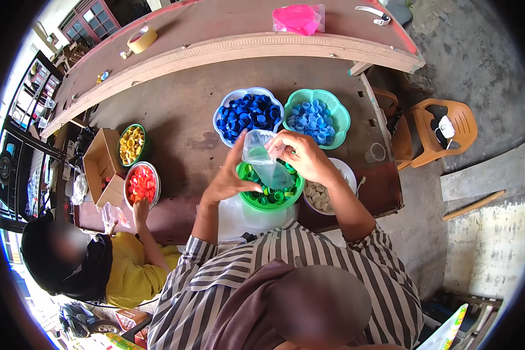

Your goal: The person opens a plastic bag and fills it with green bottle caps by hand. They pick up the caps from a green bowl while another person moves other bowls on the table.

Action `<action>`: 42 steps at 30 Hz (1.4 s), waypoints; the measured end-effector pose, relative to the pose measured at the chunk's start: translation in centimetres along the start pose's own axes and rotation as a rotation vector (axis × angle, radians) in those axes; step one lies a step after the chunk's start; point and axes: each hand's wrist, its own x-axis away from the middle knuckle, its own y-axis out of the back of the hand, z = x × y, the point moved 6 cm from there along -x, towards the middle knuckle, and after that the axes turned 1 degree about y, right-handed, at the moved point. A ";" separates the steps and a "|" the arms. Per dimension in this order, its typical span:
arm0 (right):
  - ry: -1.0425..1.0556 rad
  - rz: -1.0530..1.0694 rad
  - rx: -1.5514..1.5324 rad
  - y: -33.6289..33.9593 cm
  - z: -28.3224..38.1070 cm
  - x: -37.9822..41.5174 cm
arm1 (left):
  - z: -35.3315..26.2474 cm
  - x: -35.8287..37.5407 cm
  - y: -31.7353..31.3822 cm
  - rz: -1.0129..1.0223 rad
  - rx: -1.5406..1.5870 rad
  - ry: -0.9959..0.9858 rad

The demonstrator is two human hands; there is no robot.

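Note:
A clear plastic bag (pixel 266 166) hangs over a green basket (pixel 272 205) heaped with green caps (pixel 266 197). My right hand (pixel 300 153) pinches the bag near its upper part, fingers bent together. On the bag's other side is my left hand (pixel 227 178), its fingers stretched upward and the thumb spread apart, fingertips right at the bag's edge. Just beyond my hands stand a basket of dark blue caps (pixel 248 114) and a turquoise basket (pixel 344 119) of light blue caps (pixel 311 121). Pale caps (pixel 318 195) fill a bowl beside my right forearm.
To the left, a person in a yellow top (pixel 137 265) reaches into a bowl of red caps (pixel 141 184). Near them are yellow caps (pixel 132 144) and a cardboard box (pixel 102 160). A raised wooden shelf (pixel 227 49) crosses behind, bearing tape (pixel 142 39) and a pink packet (pixel 298 20).

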 end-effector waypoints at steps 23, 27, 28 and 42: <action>-0.694 -0.002 -0.481 -6.5 -13.9 11.1 | 7.4 1.9 -1.7 -0.179 0.422 0.385; -0.652 -0.014 -0.432 -6.5 -14.2 11.5 | 7.9 3.7 -3.6 -0.040 0.505 0.366; -0.613 0.035 -0.345 -6.4 -13.7 11.5 | 8.0 4.0 -4.2 -0.037 0.529 0.407; 0.033 -0.255 0.287 5.0 -5.5 4.6 | 9.2 5.4 -3.8 0.111 0.307 0.605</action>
